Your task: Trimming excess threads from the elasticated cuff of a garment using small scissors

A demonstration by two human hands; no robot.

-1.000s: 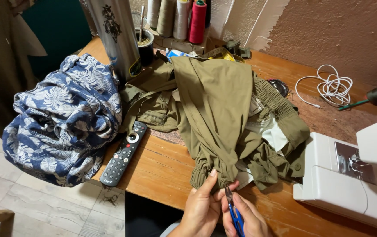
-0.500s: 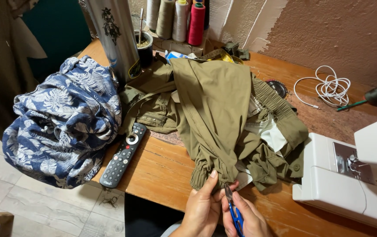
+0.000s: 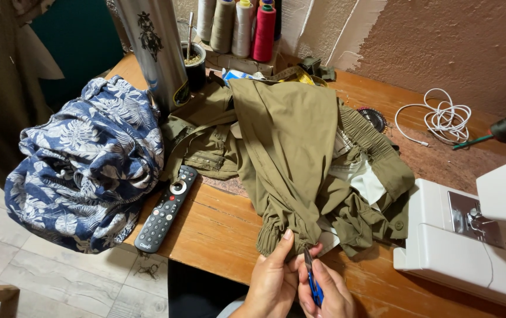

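Observation:
An olive green garment [image 3: 288, 147] lies heaped across the wooden table [image 3: 217, 229], one cuffed end hanging toward the front edge. My left hand [image 3: 273, 280] pinches that gathered cuff [image 3: 285, 235] from below. My right hand [image 3: 326, 291] holds a small blue-handled cutter [image 3: 312, 280], its dark tip touching the cuff right beside my left thumb.
A blue floral cloth [image 3: 85, 165] drapes over the table's left corner. A black remote [image 3: 167, 209] lies beside it. A steel flask [image 3: 156, 50], a cup [image 3: 195, 65] and thread cones [image 3: 241, 26] stand at the back. A white sewing machine [image 3: 476, 235] fills the right; a white cable [image 3: 441, 118] lies behind it.
Both hands stay at the cuff and have barely shifted. The garment and the other things lie as before.

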